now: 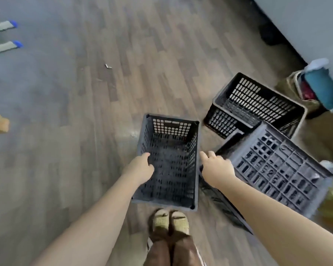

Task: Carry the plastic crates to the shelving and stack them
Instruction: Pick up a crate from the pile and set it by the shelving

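Note:
A grey slotted plastic crate is open side up in front of my feet. My left hand grips its left rim, with the fingers curled over into the crate. My right hand holds the right rim, thumb at the edge and fingers curled down the outer wall. To the right, a second grey crate lies upside down and tilted, bottom grid up. Behind it a black crate stands upright on the floor. No shelving is in view.
Wood-look floor stretches out to the left and ahead. A grey wall with a dark skirting runs along the right. Bags and bundled things crowd the right edge. Pale furniture legs with blue tips show far left.

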